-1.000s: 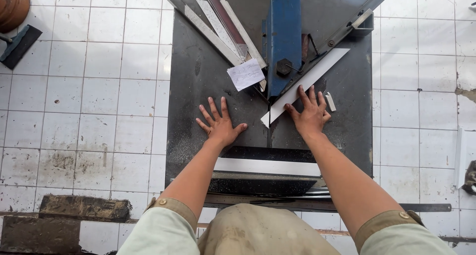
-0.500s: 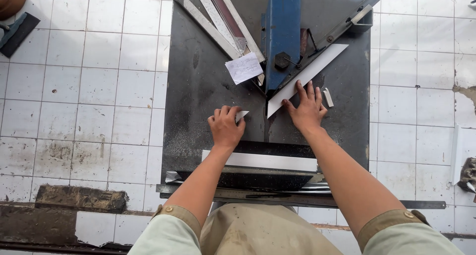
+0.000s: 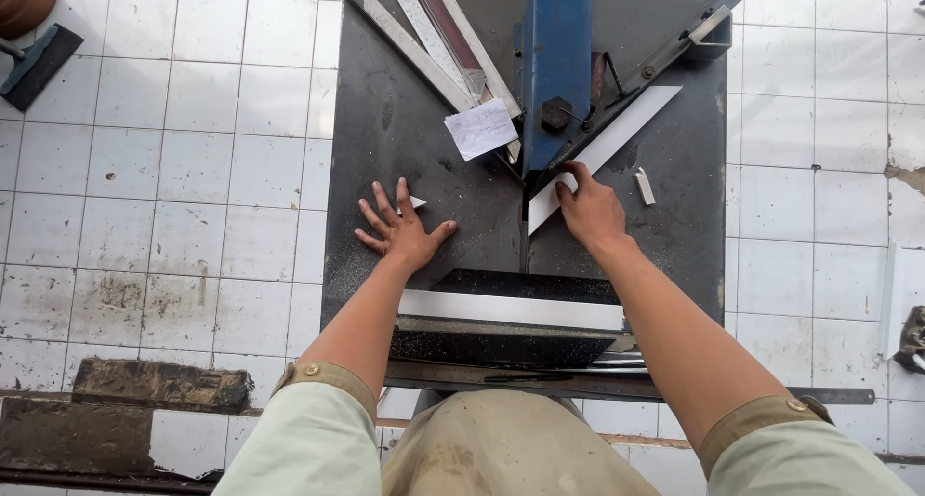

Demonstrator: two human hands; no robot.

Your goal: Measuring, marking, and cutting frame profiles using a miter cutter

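At mid-frame the right hand (image 3: 590, 207) presses curled fingers on the white strip (image 3: 602, 154) lying against the blue cutter (image 3: 556, 67), while the left hand (image 3: 402, 231), spread flat on the dark counter (image 3: 385, 120), covers a small white offcut (image 3: 414, 203).

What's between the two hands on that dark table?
In the head view, only bare dark table with a narrow slot lies between left hand and right hand.

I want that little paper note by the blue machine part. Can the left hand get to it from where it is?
Probably yes. The left hand lies flat and empty on the dark table; the paper note sits just beyond it, with bare table between.
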